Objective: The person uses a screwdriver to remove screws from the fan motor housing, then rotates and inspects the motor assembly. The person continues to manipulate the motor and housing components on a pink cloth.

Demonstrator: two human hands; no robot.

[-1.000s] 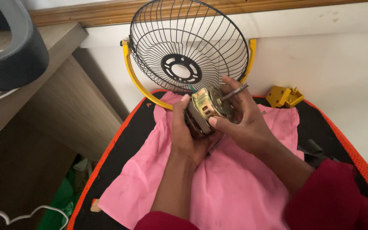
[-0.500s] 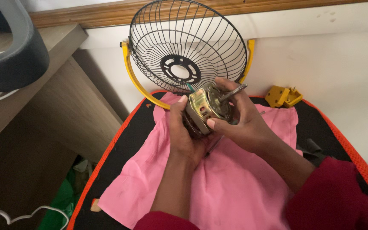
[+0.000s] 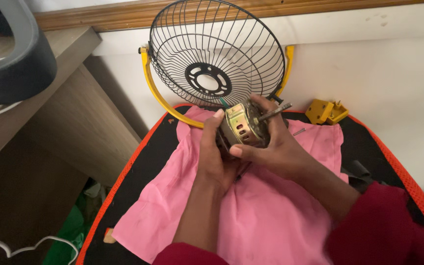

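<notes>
white wall (image 3: pixel 379 64) | wooden trim (image 3: pixel 99 17) | wooden desk (image 3: pixel 40 127)

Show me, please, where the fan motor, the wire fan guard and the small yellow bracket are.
fan motor (image 3: pixel 244 130), head view, brass-coloured front housing.
wire fan guard (image 3: pixel 208 81), head view, black centre ring.
small yellow bracket (image 3: pixel 324 112), head view, its top face.

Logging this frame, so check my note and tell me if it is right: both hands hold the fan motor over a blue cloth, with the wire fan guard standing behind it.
One detail is wrong: the cloth is pink, not blue. The head view shows it. The rest stands: the left hand and right hand hold the fan motor over it, with the wire fan guard standing behind.
</notes>
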